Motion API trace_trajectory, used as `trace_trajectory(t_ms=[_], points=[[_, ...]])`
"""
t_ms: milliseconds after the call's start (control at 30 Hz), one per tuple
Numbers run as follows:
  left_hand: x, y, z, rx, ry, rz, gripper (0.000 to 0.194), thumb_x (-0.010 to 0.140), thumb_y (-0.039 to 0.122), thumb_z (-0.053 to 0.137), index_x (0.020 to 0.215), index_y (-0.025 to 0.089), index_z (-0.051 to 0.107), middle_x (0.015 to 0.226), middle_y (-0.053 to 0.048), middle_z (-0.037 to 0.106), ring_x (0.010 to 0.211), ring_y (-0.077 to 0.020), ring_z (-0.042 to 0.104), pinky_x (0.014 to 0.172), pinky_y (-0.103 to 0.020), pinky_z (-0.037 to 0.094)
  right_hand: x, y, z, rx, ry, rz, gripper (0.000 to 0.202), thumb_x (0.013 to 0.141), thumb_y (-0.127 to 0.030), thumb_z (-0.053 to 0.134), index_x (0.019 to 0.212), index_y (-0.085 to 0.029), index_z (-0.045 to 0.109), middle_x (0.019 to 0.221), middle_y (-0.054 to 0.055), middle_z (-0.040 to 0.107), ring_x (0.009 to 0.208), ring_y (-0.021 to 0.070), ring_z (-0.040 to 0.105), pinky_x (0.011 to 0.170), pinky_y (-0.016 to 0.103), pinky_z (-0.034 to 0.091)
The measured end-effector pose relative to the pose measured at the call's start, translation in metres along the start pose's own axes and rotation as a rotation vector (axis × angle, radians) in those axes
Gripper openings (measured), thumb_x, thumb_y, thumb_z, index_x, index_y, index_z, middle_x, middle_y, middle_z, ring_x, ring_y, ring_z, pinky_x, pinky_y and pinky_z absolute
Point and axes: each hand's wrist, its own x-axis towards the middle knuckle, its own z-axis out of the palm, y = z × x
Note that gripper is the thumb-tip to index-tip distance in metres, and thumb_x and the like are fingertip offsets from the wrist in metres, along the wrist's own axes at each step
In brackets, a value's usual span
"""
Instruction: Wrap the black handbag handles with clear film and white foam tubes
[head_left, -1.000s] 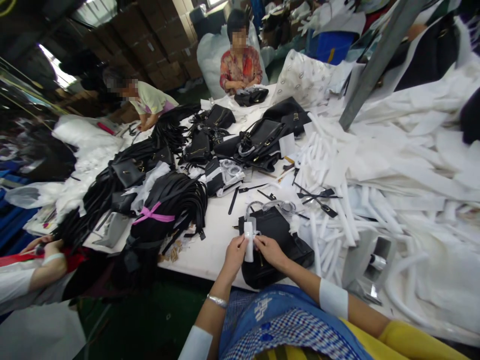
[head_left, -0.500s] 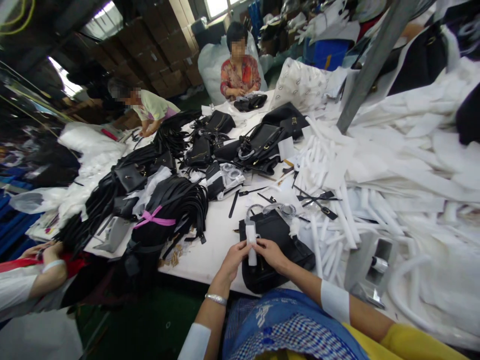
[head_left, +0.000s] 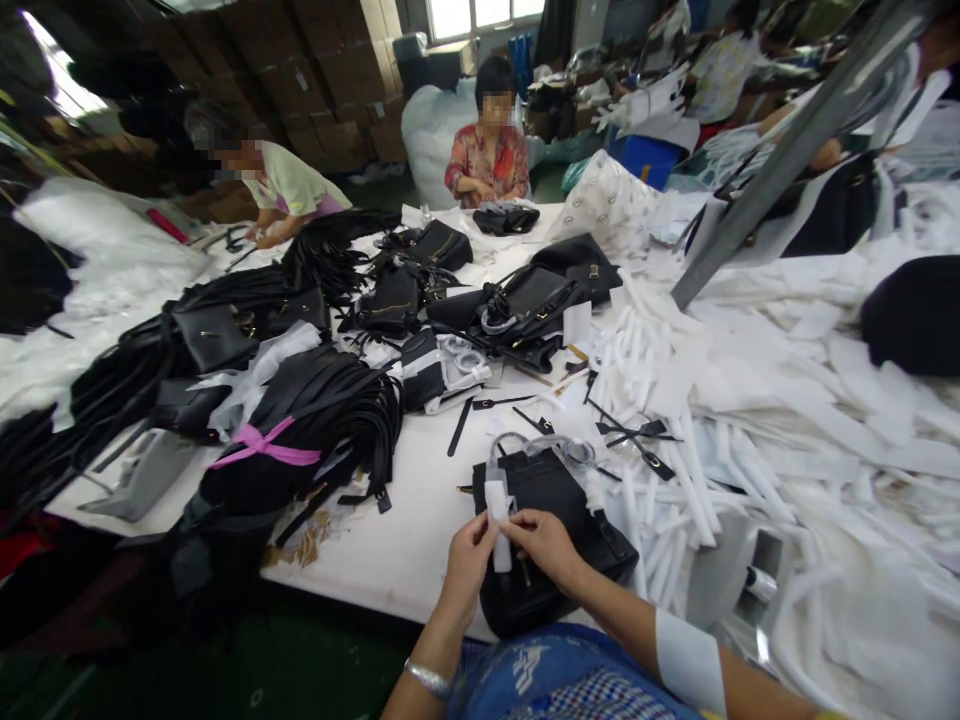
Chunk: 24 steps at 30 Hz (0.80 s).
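A black handbag [head_left: 559,490] lies on the table right in front of me, its handle [head_left: 510,440] wrapped in clear plastic. Over its left part runs a white wrapping strip [head_left: 501,560], upright in my view. My left hand [head_left: 471,560] pinches the strip's left edge, thumb and fingers together. From the other side my right hand [head_left: 544,545] grips the strip's right edge with its fingertips. Both hands almost meet at the strip, above the bag's front. Loose black straps [head_left: 630,435] with buckles lie just beyond the bag.
Bundled black straps tied with a pink ribbon [head_left: 270,445] lie at left. More black bags [head_left: 390,300] fill the table's middle. White foam tubes and sheets [head_left: 787,350] pile up at right, by a tape dispenser [head_left: 750,590] and a slanted metal pole [head_left: 780,160]. Co-workers [head_left: 491,150] sit across.
My view has turned, so the table's left side and the bag appear shifted. Both hands stay on the white strip, with the right fingers slightly repositioned.
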Motion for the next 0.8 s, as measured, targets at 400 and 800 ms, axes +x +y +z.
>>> trace_trajectory(t_ms=[400, 800], points=[[0.013, -0.009, -0.011, 0.034, 0.084, -0.049, 0.047, 0.077, 0.046, 0.063, 0.111, 0.015, 0.068, 0.108, -0.010, 0.071, 0.100, -0.0272, 0.064, 0.093, -0.038, 0.048, 0.073, -0.044, -0.055, -0.636, -0.308, -0.181, 0.032, 0.086, -0.041, 0.052, 0.076, -0.018, 0.072, 0.067, 0.005, 0.069, 0.065, 0.0186, 0.063, 0.067, 0.030, 0.049], [0.024, -0.012, -0.020, -0.083, 0.000, -0.095, 0.046, 0.074, 0.049, 0.065, 0.107, 0.018, 0.071, 0.112, -0.010, 0.069, 0.107, -0.0298, 0.061, 0.098, -0.040, 0.045, 0.261, -0.067, -0.051, -1.359, -0.224, -0.628, 0.032, 0.088, -0.012, 0.045, 0.113, -0.016, 0.065, 0.121, 0.012, 0.062, 0.114, 0.0220, 0.053, 0.100, 0.035, 0.036]])
